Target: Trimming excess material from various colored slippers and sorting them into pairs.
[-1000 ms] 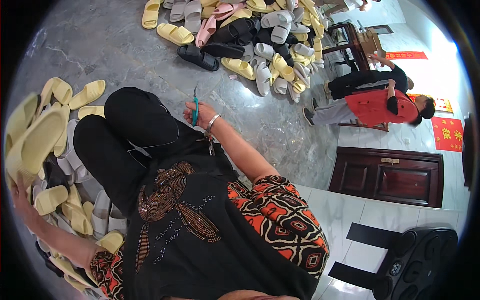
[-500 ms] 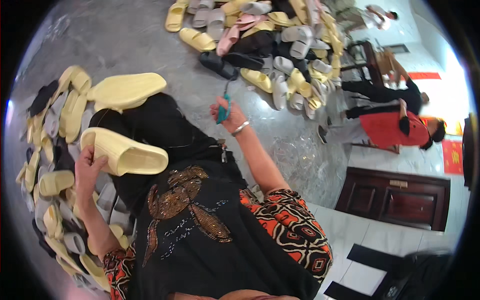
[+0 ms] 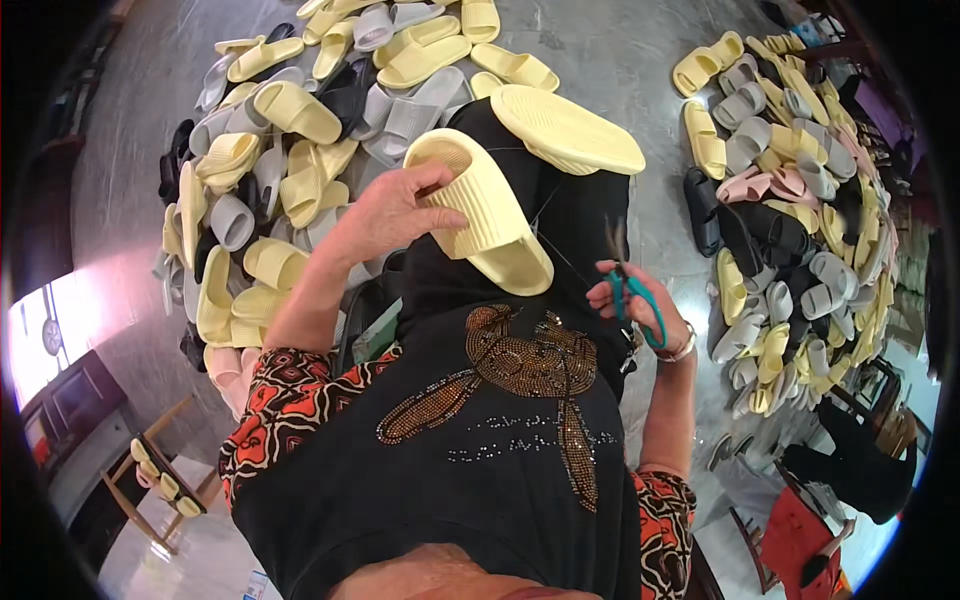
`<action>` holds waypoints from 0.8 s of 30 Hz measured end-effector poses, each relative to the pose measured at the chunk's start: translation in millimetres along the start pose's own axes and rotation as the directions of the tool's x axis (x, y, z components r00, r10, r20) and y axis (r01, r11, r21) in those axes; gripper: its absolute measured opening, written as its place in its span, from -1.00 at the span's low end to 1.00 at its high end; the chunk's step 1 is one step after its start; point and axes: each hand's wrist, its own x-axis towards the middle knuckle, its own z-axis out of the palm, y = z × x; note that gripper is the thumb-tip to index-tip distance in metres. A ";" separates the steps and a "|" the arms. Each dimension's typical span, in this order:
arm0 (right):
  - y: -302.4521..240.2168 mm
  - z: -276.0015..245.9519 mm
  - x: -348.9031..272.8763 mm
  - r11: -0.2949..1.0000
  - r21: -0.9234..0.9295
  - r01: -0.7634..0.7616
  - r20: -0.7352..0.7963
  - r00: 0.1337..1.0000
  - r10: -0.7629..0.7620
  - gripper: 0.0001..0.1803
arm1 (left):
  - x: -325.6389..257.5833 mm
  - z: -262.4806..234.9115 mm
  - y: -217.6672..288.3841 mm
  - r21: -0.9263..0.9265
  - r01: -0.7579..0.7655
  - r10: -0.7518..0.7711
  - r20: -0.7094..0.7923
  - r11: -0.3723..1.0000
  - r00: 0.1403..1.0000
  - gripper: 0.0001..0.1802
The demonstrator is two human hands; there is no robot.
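Flanking the held yellow slipper lie two slipper heaps.

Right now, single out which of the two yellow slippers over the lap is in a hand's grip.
The yellow slipper nearer the black top: the left hand holds it. The far slipper has no hand on it.

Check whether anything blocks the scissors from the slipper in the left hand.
Nothing visible: the gap between the scissors in the right hand and the yellow slipper in the left hand is open, black trousers behind.
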 end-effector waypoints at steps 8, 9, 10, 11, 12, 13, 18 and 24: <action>-4.8 28.8 60.4 0.964 -0.098 -0.247 0.135 0.957 0.259 -0.21 | -38.3 -7.5 2.8 0.129 -0.041 0.035 0.047 0.991 0.998 -0.72; -4.3 30.4 63.8 0.961 -0.103 -0.257 0.154 0.950 0.271 -0.22 | -42.2 -7.1 2.1 0.130 -0.035 0.030 0.041 0.991 0.999 -0.72; -4.7 31.5 65.4 0.961 -0.103 -0.257 0.161 0.949 0.271 -0.22 | -45.7 -6.6 1.1 0.153 -0.130 0.128 0.022 0.980 0.992 -0.72; -6.4 32.9 67.1 0.954 -0.131 -0.268 0.184 0.939 0.289 -0.22 | -50.3 -5.8 -0.3 0.177 -0.217 0.221 -0.001 0.960 0.975 -0.71; -8.6 34.3 68.3 0.947 -0.158 -0.278 0.204 0.930 0.307 -0.23 | -53.9 -5.5 -1.9 0.203 -0.303 0.313 -0.020 0.931 0.949 -0.71; -10.5 35.5 69.2 0.940 -0.185 -0.286 0.222 0.920 0.324 -0.23 | -56.8 -5.1 -4.6 0.206 -0.296 0.307 -0.028 0.933 0.951 -0.71; -18.0 31.3 52.9 0.924 -0.194 -0.328 0.257 0.893 0.371 -0.21 | -66.3 -4.9 -23.3 0.082 -0.242 0.245 -0.030 0.967 0.969 -0.70; -23.7 28.6 40.9 0.973 -0.149 -0.175 0.340 0.915 0.216 -0.09 | -64.8 -8.0 -30.8 0.025 -0.165 0.164 0.035 0.986 0.986 -0.69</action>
